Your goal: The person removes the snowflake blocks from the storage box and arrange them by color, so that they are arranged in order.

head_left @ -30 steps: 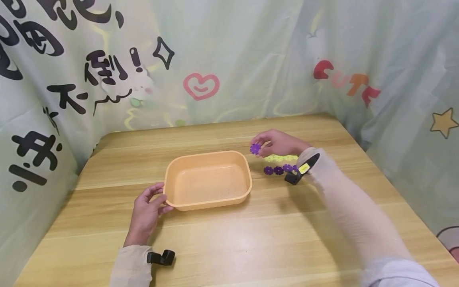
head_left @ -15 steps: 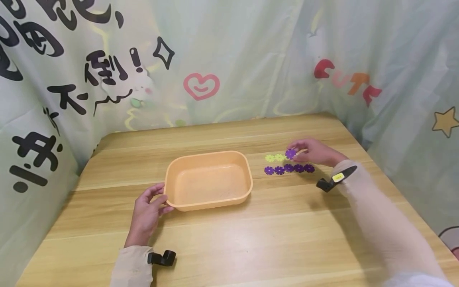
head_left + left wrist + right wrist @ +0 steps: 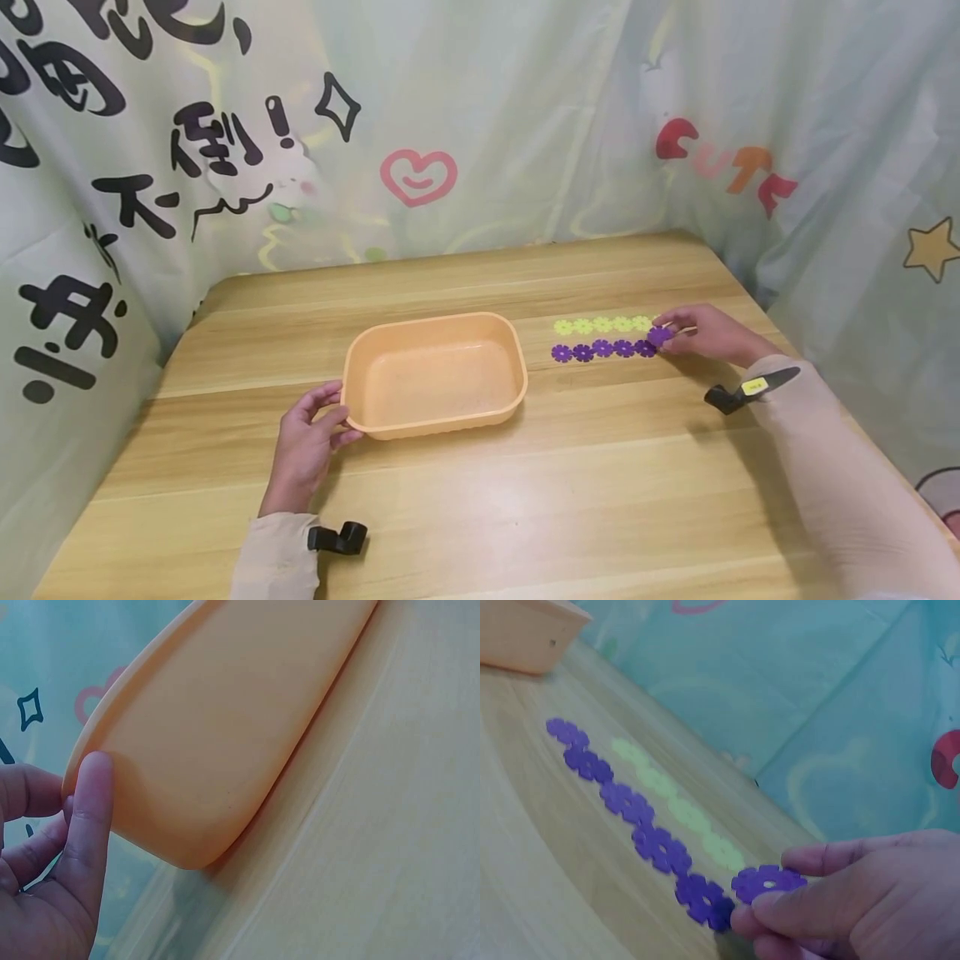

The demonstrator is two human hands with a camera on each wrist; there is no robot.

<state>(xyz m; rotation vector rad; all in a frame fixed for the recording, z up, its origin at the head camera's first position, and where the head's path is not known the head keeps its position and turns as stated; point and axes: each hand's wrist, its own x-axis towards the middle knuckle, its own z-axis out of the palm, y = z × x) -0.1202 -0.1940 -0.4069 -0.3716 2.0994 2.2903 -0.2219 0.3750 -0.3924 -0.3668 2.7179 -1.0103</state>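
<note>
My right hand (image 3: 705, 333) pinches a purple snowflake disc (image 3: 659, 336) between thumb and fingers at the right end of two rows. The nearer row is of purple discs (image 3: 582, 352); the farther row is of yellow-green discs (image 3: 602, 325). In the right wrist view the held disc (image 3: 769, 883) is just above the last purple disc (image 3: 703, 900) of the row. At the left my left hand (image 3: 307, 442) grips the near-left rim of an orange plastic basin (image 3: 435, 429), its thumb (image 3: 90, 802) on the outer wall. The basin's inside shows nothing in it.
The wooden table (image 3: 480, 517) extends around the basin and the rows. A printed curtain (image 3: 510, 108) hangs along its back and sides. Black wrist cameras (image 3: 337, 539) sit on both forearms.
My right hand has moved rightward from beside the basin, along the rows to their right end, carrying the purple disc. The left hand and basin have stayed in place.
</note>
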